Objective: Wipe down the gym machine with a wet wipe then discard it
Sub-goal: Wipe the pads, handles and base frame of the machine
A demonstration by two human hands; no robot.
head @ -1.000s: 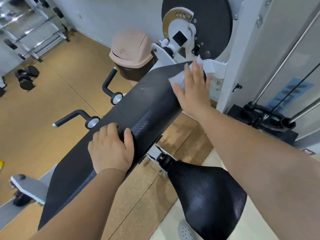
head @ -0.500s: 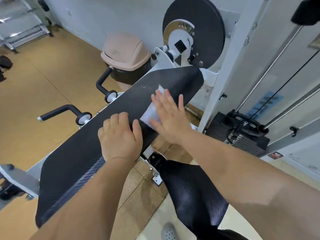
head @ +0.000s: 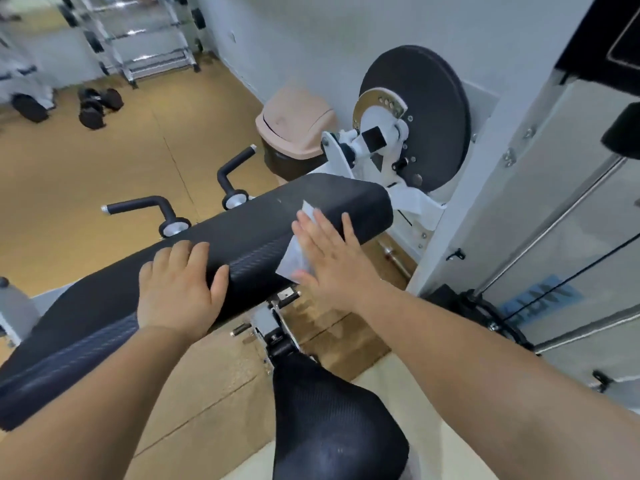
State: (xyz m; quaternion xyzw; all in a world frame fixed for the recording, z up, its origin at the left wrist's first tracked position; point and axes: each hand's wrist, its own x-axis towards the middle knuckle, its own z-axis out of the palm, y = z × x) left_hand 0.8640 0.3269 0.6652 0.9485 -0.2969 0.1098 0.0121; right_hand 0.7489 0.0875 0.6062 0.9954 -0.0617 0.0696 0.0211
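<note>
The gym machine's long black back pad (head: 249, 233) runs from lower left to the centre. My right hand (head: 332, 261) lies flat with straight fingers on the pad's near side, pressing a white wet wipe (head: 294, 258) against it. The wipe shows at my fingertips and beside my thumb. My left hand (head: 180, 289) rests on the pad further left, fingers curved over its top edge and thumb on the near side. Below it sits the black seat pad (head: 329, 420).
A pink swing-lid bin (head: 294, 123) stands by the wall behind the pad. Two black handles (head: 145, 206) stick out on the far side. A black disc and white pivot (head: 415, 116) lie at the pad's head, the weight-stack frame (head: 502, 188) at right, dumbbells (head: 97, 105) far left.
My right hand slid the wipe from the pad's top end down toward the middle, then a little back up. My left hand stayed on the pad. The view tilted upward.
</note>
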